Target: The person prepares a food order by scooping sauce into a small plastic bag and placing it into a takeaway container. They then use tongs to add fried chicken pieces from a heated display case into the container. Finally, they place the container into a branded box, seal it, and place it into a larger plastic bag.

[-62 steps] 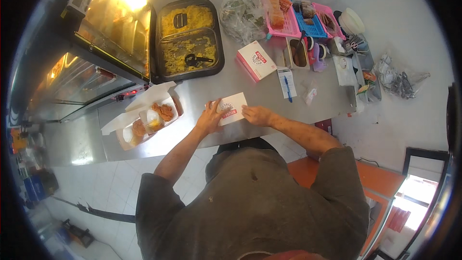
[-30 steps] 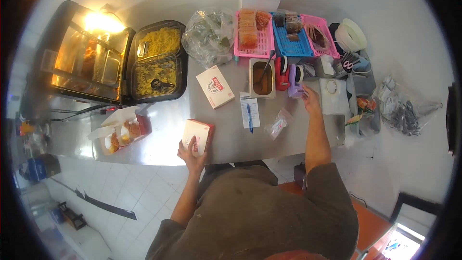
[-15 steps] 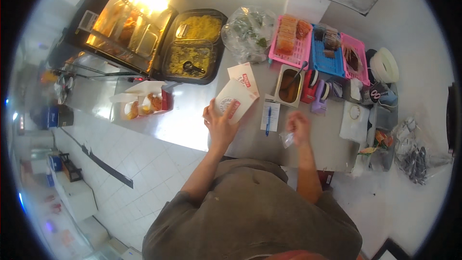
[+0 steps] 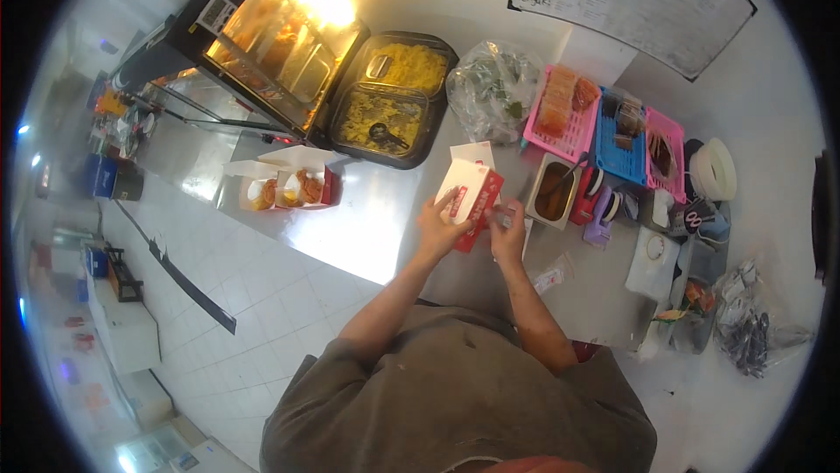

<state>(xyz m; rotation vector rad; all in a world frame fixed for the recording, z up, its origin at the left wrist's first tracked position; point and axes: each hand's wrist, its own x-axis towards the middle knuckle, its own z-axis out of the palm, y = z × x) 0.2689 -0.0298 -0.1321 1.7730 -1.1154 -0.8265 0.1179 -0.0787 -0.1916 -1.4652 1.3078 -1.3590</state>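
Note:
My left hand [image 4: 440, 228] grips a white and red cardboard takeaway box [image 4: 461, 182] from its left side, thumb near the lower edge. The box stands tilted over the counter, its red side turned to the right. At that red side, the fingers of my right hand [image 4: 507, 235] are bent and pinch at the box's edge; their tips are partly hidden. Behind it lies another white box flap or carton [image 4: 472, 154]. A small clear packet [image 4: 552, 275] rests on the counter right of my right wrist. A paper slip [image 4: 527, 238] shows beside that hand.
An open box with fried chicken and rice [image 4: 331, 190] stands left. Behind are a lit warmer [image 4: 271, 44], a black tray of yellow food [image 4: 435, 136], and a bag of greens [image 4: 492, 88]. A sauce pan [image 4: 553, 191], tape dispensers [image 4: 598, 226], and pink and blue baskets [image 4: 619, 145] stand right.
My right hand has let go of the clear packet onto the counter and moved left to the box. The box has turned up, showing its red side. The view has shifted.

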